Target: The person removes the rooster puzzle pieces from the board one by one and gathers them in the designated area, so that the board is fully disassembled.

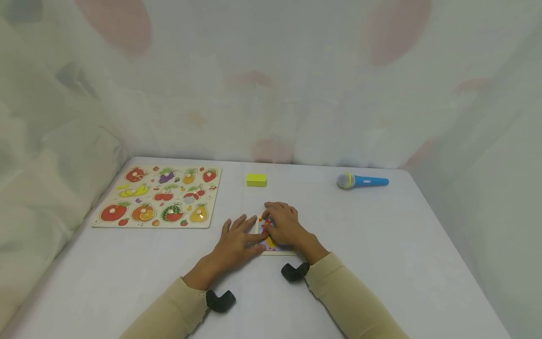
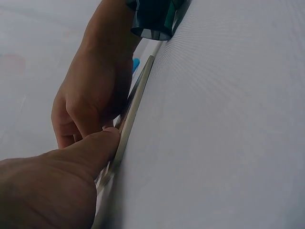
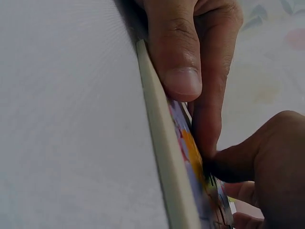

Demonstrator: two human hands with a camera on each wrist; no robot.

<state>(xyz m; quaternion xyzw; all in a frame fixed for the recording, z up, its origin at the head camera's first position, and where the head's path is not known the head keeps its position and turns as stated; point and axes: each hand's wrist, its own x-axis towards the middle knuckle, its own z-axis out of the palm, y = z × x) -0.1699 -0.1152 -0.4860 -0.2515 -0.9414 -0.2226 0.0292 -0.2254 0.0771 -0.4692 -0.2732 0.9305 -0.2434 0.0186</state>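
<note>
A small flat picture puzzle (image 1: 270,243) with a pale border lies on the white table between the two hands. In the right wrist view, the bright surface of the puzzle (image 3: 189,148) shows behind its pale edge. My left hand (image 1: 238,246) rests along the left side with fingers spread, the thumb and index finger reaching over the picture. From the right, my right hand (image 1: 287,227) curls over the upper part, with its thumb and fingers bent down onto it. The right thumb meets the left index fingertip. The right palm hides much of the picture.
Back left lies a fruit peg puzzle board (image 1: 181,203). A yellow block (image 1: 256,180) sits behind the hands, and a blue toy microphone (image 1: 369,181) lies at the back right. Patterned cloth (image 1: 313,94) hangs behind the table. Both wrists carry black camera mounts (image 1: 220,301).
</note>
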